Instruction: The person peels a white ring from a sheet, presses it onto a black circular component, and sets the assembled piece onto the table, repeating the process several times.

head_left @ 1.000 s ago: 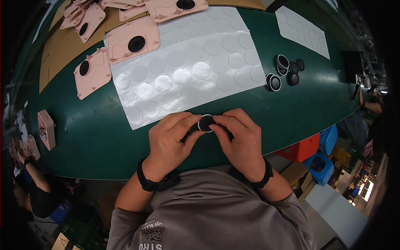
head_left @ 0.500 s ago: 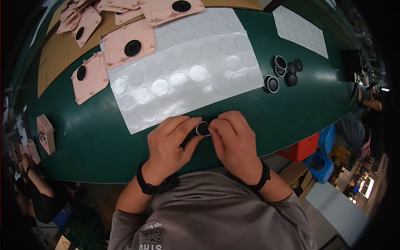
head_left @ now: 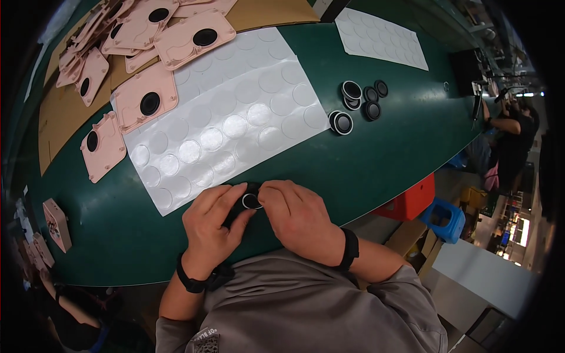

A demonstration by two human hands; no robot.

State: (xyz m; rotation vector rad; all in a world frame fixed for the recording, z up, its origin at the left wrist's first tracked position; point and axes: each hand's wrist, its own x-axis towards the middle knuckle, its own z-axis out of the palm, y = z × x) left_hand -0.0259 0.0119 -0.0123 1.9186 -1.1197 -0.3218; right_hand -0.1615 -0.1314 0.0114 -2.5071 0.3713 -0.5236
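Note:
Between my hands, above the near part of the table, is a small round black disc [head_left: 251,201] with a pale ring around its edge. My left hand [head_left: 213,216] pinches its left side between thumb and fingers. From the right, my right hand [head_left: 296,213] has its fingertips closed at the disc's upper right edge, covering part of it. Just beyond my hands lies a white sheet [head_left: 235,130] marked with rows of round stickers, some shiny. Farther right sit more black discs [head_left: 342,123] with pale rings, some stacked, beside several smaller black rings [head_left: 372,110].
Pink plastic panels [head_left: 132,120] with black round inserts lie at the left and pile up on cardboard [head_left: 62,132]. A pink housing [head_left: 57,226] stands near the left edge. Another sticker sheet [head_left: 382,38] is at the back. Stools [head_left: 444,219] stand beyond the green table [head_left: 406,141].
The whole view has shifted, so the table things appear farther left and turned slightly. My right fingers now reach a little more over the disc's top; both hands stay at it.

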